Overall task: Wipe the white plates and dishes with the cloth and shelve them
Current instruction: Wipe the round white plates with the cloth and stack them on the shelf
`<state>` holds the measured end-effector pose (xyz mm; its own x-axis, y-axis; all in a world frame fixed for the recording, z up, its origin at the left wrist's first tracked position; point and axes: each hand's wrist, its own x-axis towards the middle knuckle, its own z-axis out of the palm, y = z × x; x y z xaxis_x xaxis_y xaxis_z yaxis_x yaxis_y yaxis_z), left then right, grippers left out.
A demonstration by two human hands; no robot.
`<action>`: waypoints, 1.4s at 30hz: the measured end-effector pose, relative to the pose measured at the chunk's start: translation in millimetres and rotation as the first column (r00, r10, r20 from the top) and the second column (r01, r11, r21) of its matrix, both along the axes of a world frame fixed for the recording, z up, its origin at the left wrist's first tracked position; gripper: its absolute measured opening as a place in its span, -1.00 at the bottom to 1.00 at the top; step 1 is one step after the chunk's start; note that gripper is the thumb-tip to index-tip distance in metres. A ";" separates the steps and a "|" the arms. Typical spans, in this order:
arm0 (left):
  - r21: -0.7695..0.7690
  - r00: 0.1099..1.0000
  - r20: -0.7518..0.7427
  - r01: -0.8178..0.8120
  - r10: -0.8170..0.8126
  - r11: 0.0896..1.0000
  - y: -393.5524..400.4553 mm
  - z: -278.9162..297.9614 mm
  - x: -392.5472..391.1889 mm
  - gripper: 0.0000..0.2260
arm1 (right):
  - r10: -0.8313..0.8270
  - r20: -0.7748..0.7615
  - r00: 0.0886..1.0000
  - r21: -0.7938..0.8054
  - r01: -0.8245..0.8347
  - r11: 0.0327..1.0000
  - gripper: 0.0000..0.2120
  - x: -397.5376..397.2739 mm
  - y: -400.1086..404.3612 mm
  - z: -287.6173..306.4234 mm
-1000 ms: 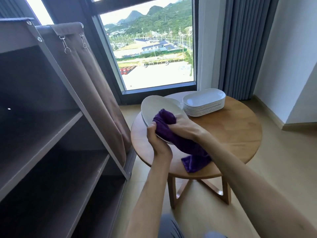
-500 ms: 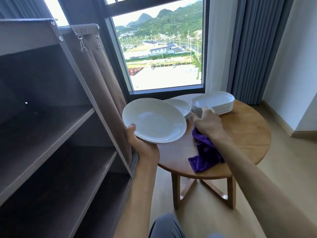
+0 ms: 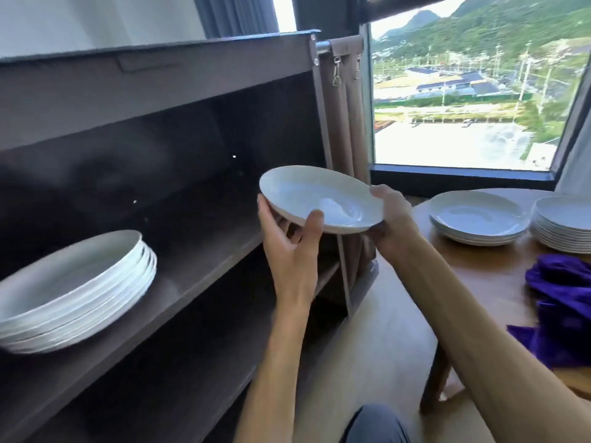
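You have the white plate point(image 3: 321, 199) pinched by its rim from both sides: your left hand point(image 3: 289, 247) clamps the near-left edge, thumb on top and fingers underneath, and your right hand point(image 3: 391, 219) closes on the right edge in much the same way. Neither hand is free, and the plate rides nearly level in the air in front of the open shelf point(image 3: 198, 251).

Half a second ago only your left hand carried this plate, over the table edge, while your right hand sat on the purple cloth point(image 3: 566, 302). Now the cloth lies let go on the round table point(image 3: 489, 266), your right hand has joined the plate, and your view has swung toward the shelving. Wiping looks finished for this one; shelving is the step in hand.

Farther left, on that same shelf board, a stack of white plates point(image 3: 73, 289) already rests, a likely place for yours. Beyond your right hand, more round plates point(image 3: 478, 219) and a pile of dishes point(image 3: 564, 225) wait on the table near the window, so plenty remains.
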<state>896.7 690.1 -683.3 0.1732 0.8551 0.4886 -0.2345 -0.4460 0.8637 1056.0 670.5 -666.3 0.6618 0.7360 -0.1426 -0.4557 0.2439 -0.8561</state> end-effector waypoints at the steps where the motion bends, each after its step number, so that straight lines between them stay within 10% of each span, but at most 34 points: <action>1: 0.031 0.997 -0.067 -0.025 0.027 0.999 6.2 1.9 -17.6 -0.11 | 0.064 0.008 0.998 0.049 -0.065 0.997 -0.85 -10.4 8.6 4.4; 14: 0.318 0.648 -0.161 -0.680 0.744 0.661 -1.3 51.7 -193.7 0.08 | 0.475 0.273 0.837 0.213 -0.534 0.818 -0.36 -189.4 83.7 55.2; 35: 0.251 0.331 -0.235 -0.888 0.914 0.386 14.5 38.6 -261.7 0.13 | 0.627 0.348 0.697 0.092 -0.691 0.717 -0.57 -277.0 136.6 44.1; 42: 0.129 0.386 -0.320 -0.887 0.865 0.443 13.4 25.8 -274.7 0.15 | 0.588 0.358 0.725 0.060 -0.647 0.760 -0.80 -295.3 143.8 30.4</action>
<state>622.0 703.5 -657.5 -0.5684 0.6431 0.5132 0.5238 -0.1983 0.8285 760.7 814.3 -635.9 0.0378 0.9883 0.1481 -0.2859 0.1527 -0.9460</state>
